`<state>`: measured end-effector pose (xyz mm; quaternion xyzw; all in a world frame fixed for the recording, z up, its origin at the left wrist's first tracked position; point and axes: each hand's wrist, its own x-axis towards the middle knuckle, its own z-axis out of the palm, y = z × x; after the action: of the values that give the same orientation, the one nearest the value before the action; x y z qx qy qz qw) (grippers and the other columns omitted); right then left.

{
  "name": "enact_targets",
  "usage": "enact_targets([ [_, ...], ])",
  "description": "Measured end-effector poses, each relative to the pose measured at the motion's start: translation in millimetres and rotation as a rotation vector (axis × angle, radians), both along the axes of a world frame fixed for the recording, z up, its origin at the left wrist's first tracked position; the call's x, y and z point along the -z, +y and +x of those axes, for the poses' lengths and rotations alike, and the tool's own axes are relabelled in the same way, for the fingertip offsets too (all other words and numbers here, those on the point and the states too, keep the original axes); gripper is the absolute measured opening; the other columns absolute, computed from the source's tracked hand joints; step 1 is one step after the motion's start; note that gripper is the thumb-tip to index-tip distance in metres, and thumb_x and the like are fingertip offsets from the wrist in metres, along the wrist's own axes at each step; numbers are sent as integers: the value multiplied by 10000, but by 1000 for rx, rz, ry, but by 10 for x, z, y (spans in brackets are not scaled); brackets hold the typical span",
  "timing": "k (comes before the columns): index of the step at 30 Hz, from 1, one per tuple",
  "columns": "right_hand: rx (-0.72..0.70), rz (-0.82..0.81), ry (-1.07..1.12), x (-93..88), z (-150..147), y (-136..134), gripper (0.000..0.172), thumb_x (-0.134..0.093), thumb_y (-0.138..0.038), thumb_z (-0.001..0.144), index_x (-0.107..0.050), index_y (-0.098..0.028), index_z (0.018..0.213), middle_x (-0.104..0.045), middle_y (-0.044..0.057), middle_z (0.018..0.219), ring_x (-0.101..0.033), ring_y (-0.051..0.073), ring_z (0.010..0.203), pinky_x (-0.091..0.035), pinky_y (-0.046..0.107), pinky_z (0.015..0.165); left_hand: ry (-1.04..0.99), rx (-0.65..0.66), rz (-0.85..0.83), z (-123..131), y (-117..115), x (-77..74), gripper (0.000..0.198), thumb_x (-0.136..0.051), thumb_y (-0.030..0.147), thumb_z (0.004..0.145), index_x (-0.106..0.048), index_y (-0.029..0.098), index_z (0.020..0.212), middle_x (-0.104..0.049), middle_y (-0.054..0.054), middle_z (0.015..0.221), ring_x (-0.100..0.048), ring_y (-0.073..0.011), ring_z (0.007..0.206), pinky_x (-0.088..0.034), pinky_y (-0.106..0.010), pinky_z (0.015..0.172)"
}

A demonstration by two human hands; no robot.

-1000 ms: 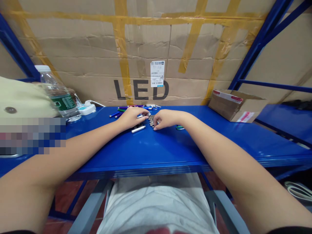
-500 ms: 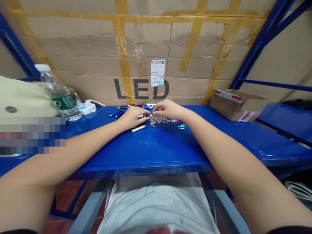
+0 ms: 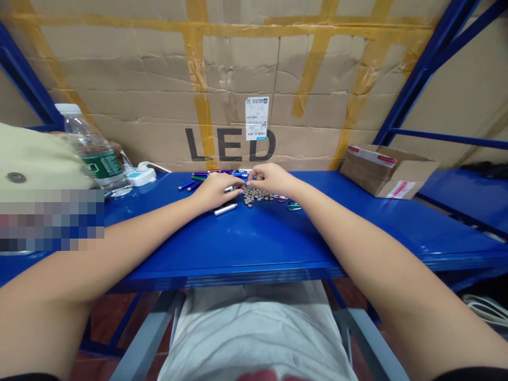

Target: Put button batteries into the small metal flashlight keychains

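The left hand (image 3: 217, 191) lay half-curled just beside a heap of small metal discs (image 3: 254, 196) on a blue shelf (image 3: 238, 248); the right hand (image 3: 273, 179) arched over the heap. Whether either hand gripped anything could not be told.

Between the left hand (image 3: 216, 191) and right hand (image 3: 273, 179), a heap of small metal discs (image 3: 254, 196) obstructs passage. Pens (image 3: 222, 173) block the path beyond the left hand, a silver cylinder (image 3: 225, 209) lies just nearer the body, and small carabiners (image 3: 294, 207) sit beside the right hand. Passage runs over the blue steel shelf (image 3: 238, 248) on the body side of both hands.
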<state>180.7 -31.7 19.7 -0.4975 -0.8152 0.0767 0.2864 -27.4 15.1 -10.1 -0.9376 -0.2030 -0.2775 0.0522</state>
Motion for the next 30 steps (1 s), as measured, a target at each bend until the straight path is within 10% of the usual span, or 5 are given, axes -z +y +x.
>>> enact_targets([
  [9, -87, 100, 86, 125, -23, 53, 262, -619, -278, 804, -625, -168, 1043, -678, 77, 975, -596, 178, 851, -436, 296, 753, -377, -170, -139, -9, -46, -62, 205, -591, 302, 872, -676, 197, 1027, -713, -55, 1030, -649, -187, 944, -505, -325, 840],
  [30, -122, 46, 15, 167, -94, 73, 247, -568, -264, 858, -651, -150, 1061, -694, 95, 1011, -615, 187, 883, -447, 294, 782, -344, -157, -240, 121, -125, -123, 151, -588, 288, 849, -632, 181, 946, -702, -42, 937, -641, -169, 839, -509, -303, 764],
])
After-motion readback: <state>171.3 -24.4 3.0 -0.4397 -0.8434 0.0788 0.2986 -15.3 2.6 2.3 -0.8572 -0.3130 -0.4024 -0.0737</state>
